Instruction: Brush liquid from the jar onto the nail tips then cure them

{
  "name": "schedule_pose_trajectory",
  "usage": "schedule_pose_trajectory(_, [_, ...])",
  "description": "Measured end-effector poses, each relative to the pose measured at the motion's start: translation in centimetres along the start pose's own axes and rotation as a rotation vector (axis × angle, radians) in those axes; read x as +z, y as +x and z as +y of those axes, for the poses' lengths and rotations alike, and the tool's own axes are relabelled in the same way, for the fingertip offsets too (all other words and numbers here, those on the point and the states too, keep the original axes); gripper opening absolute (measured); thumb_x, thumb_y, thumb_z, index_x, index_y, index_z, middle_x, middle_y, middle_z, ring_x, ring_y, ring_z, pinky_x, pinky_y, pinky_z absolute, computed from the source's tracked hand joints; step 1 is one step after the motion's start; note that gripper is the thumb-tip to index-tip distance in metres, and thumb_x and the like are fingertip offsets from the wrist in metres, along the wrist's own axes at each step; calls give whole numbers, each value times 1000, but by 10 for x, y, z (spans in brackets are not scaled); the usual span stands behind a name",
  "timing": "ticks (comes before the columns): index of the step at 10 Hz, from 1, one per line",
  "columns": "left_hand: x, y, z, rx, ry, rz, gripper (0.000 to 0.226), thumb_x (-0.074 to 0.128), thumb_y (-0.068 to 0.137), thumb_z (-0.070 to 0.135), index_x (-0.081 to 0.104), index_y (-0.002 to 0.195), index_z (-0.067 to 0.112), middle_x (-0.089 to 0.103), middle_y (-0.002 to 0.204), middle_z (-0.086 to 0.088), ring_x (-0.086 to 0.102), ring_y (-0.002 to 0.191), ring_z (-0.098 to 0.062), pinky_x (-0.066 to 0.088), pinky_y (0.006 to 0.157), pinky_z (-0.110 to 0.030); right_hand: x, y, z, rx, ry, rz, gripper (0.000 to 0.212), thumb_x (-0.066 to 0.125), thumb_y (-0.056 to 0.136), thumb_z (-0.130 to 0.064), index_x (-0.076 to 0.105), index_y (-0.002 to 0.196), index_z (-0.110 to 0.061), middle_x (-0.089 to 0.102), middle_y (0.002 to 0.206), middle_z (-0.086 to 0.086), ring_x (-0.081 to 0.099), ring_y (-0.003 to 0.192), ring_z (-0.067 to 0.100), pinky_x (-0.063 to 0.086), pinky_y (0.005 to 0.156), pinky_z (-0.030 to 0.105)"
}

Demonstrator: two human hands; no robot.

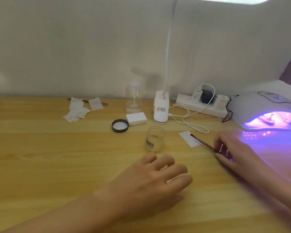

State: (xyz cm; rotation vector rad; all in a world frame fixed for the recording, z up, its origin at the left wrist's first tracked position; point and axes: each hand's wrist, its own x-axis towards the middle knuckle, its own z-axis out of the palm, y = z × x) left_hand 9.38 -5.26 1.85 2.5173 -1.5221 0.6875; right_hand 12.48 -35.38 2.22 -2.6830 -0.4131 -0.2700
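The wooden surface [40, 148] carries a UV nail lamp [259, 106] at its right edge, glowing violet, its display blurred. Left hand [149, 179] spread, grip wide; right hand [233, 148] pinches the brush [202, 142]. The open jar [155, 138] stands mid-surface — label unreadable.

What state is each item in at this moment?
Small clear glass jar: uncapped, upright, some liquid inside.
Round black lid: off the jar, lying flat.
White dome-shaped nail lamp: lit purple.
Thin brown brush: gripped by right hand.
Left hand: open, holding nothing.
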Motion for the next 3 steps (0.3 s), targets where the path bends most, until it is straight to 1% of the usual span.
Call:
schedule_pose_trajectory(1, [5,37,2,-134,-28,-160,49,36,98,50,61,131,24,60,137,2,56,123,-22,51,93,-36,0,0,1,-24,-12,-6,43,72,80,0,45,84,-34,52,80,-6,52,77,12,41,65,13])
schedule_pose_trajectory(2, [17,69,-4,-267,-31,-294,54,24,104,53,40,145,21,38,154,-4,29,142,-25,31,112,-43,0,0,5,-23,19,-18,42,72,81,-2,46,85,-34,53,81,-8,53,76,13,41,64,14])
schedule_pose_trajectory(3, [27,70,-5,-223,-33,-244,48,25,106,49,41,142,21,41,148,0,33,138,-22,31,106,-39,-5,3,3,-53,44,-13,39,75,82,-4,47,85,-31,53,84,-10,52,80,11,40,67,14])
